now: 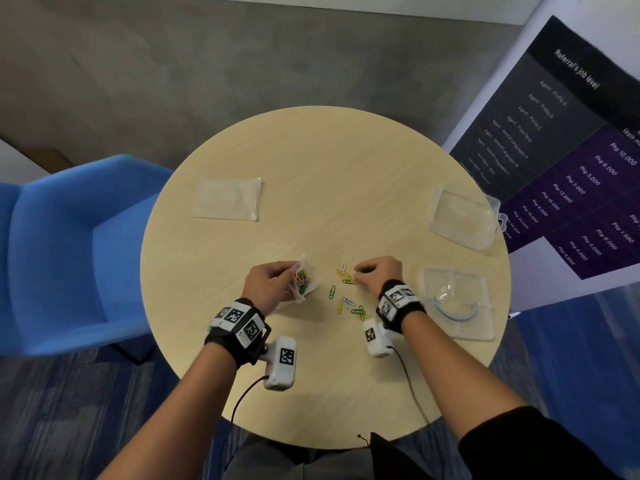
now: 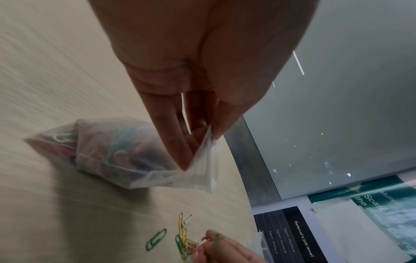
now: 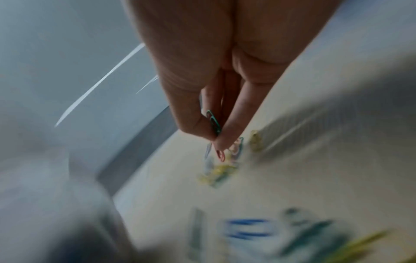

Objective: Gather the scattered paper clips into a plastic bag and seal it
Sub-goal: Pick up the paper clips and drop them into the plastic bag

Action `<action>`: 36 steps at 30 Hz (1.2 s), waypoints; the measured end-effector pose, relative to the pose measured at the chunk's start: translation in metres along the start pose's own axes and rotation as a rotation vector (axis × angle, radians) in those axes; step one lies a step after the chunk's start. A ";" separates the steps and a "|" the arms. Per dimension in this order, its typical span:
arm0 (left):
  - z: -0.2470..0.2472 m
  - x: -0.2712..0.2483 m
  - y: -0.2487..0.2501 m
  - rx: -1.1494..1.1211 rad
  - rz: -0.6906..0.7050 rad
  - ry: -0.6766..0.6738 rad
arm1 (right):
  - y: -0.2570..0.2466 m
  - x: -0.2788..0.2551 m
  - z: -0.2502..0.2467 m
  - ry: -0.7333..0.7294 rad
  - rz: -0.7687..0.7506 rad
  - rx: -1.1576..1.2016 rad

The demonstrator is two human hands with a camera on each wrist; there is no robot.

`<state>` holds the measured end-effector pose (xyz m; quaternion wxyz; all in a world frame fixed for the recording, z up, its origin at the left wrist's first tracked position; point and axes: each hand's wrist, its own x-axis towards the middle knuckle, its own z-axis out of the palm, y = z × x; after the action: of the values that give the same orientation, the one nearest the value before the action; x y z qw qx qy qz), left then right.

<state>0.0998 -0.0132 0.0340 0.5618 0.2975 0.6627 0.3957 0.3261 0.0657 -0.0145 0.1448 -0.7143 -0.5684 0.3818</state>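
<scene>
mid-gather here. the small clear plastic bag (image 1: 304, 279), already part full of coloured clips, sits on the round pale wood table (image 1: 322, 161) with its mouth pinched up by the left hand (image 1: 268, 284). the scattered coloured wire paper clips (image 1: 348, 299) lie just beside it, between both hands. the right hand (image 1: 375, 270) has thumb and finger clamped on a green clip (image 3: 213, 122). next move, i'd guess: short carry over to the bag mouth, drop it in. plenty of room, table edge well away, empty clear plastic box (image 1: 462, 220) far off.
</scene>
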 end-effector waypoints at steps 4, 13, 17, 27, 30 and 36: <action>0.003 0.002 0.000 -0.017 -0.007 -0.002 | -0.017 -0.023 -0.005 -0.197 0.232 0.841; 0.008 0.003 0.000 0.026 0.025 -0.027 | -0.070 -0.056 0.032 -0.306 -0.035 0.335; 0.006 0.004 -0.001 0.045 0.038 -0.027 | -0.087 -0.065 0.026 -0.264 -0.254 -0.052; -0.010 0.003 -0.001 -0.051 0.029 0.016 | 0.009 -0.019 0.010 -0.178 -0.047 -0.480; -0.009 0.003 -0.003 -0.062 0.016 0.022 | 0.016 -0.013 0.034 -0.227 -0.240 -0.625; -0.013 0.002 -0.004 -0.079 0.012 0.035 | 0.012 -0.019 0.043 -0.348 -0.387 -0.829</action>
<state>0.0867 -0.0162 0.0305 0.5589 0.2723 0.6545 0.4302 0.3024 0.0345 -0.0437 -0.1804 -0.5187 -0.8106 0.2032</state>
